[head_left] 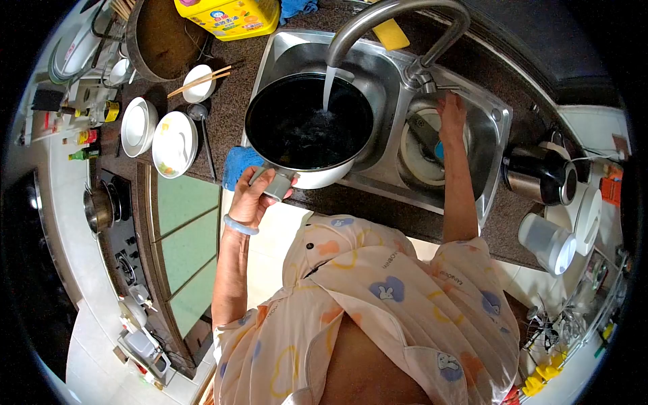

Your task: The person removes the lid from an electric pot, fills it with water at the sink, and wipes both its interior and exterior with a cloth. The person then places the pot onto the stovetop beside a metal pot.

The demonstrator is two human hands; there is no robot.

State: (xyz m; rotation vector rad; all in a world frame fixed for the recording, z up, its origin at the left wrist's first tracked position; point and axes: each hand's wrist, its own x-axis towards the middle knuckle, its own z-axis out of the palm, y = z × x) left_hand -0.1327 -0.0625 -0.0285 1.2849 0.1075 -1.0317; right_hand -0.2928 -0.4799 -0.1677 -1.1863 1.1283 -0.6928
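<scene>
My left hand [255, 191] is wrapped round the grey handle of a large deep pan [283, 152], black inside and white outside. The pan sits over the left sink basin, and water runs into it from the curved metal tap [351, 32]. At the tap's base, the fingers of my right hand [451, 118] close on the tap lever [448, 87]. Below that hand, in the right basin, lie a pale round dish [413, 152] and a dark flat piece, partly hidden by my forearm. A blue cloth [236, 165] lies beside my left hand.
Left of the sink [270, 57] are white bowls [138, 125], a plate [174, 145], a ladle [199, 118], chopsticks [196, 82] and a yellow detergent jug [236, 19]. A kettle [536, 174] and a white container [545, 243] stand at right. A stove [121, 233] is further left.
</scene>
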